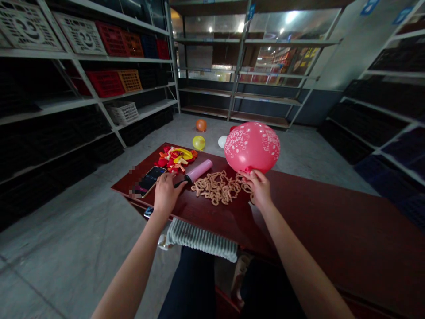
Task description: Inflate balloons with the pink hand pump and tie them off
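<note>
My right hand (pixel 260 188) pinches the neck of an inflated pink balloon (pixel 253 148) with white printing on it, holding it up above the table. My left hand (pixel 166 192) rests on the table between a phone (pixel 151 180) and a pink balloon pump (pixel 199 170). Its thumb is spread towards the pump's black end, and whether it touches that end I cannot tell. Between my hands lies a heap of tan rubber bands (pixel 219 188). Behind the pump is a pile of flat red and yellow balloons (pixel 174 157).
A dark red table (pixel 318 212) extends to the right. Orange (pixel 201 125), yellow (pixel 198 142) and white (pixel 222 141) balloons lie on the floor beyond it. A grey ribbed cloth (pixel 202 239) hangs at the near edge. Shelves with crates (pixel 109 82) line the left.
</note>
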Motion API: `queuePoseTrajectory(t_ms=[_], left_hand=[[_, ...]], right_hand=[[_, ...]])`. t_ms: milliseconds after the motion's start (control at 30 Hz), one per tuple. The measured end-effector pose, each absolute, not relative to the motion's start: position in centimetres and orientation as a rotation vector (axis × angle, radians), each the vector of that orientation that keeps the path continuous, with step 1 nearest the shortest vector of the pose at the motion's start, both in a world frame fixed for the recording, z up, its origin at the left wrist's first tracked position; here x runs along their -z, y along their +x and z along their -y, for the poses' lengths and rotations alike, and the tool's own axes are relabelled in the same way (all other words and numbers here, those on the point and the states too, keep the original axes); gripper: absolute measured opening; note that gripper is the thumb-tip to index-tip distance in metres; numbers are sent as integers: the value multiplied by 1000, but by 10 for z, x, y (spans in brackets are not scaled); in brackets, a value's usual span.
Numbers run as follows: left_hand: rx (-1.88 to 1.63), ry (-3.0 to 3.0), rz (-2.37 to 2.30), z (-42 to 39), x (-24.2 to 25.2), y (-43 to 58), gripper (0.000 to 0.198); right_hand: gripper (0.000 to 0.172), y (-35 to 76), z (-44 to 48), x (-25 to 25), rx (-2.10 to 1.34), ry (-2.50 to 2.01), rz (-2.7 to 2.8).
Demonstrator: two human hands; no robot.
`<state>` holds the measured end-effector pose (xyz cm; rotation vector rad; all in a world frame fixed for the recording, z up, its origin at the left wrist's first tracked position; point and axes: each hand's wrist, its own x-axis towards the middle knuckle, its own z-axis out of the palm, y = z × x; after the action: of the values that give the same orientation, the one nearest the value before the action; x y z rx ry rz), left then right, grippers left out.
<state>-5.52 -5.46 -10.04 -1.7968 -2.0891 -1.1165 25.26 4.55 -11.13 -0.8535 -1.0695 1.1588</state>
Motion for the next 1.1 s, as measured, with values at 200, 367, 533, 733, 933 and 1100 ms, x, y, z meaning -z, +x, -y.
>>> queuePoseTrajectory(t_ms=[200, 367, 533, 733, 933, 1100], left_hand=[[1864, -2296, 1521, 16, 61, 21, 25], [2315, -2495, 1222, -43, 68, 109, 26], [2410, -2600, 1037, -75, 78, 154, 22], [2122, -2880, 967, -86, 78, 143, 35], [1993, -2839, 888, -78, 79, 138, 39], [2112, -2614, 769, -60, 85, 153, 21]], right_hand=[[30, 267, -58, 115, -1187, -846, 1060], [28, 276, -72, 127, -1171, -852, 1012], [25, 284, -77, 134, -1129, -858, 986], [21, 288, -71, 121, -1337, -777, 934], [28, 291, -62, 110, -1472, -695, 843], [19, 288, -57, 112, -1300, -680, 1001]])
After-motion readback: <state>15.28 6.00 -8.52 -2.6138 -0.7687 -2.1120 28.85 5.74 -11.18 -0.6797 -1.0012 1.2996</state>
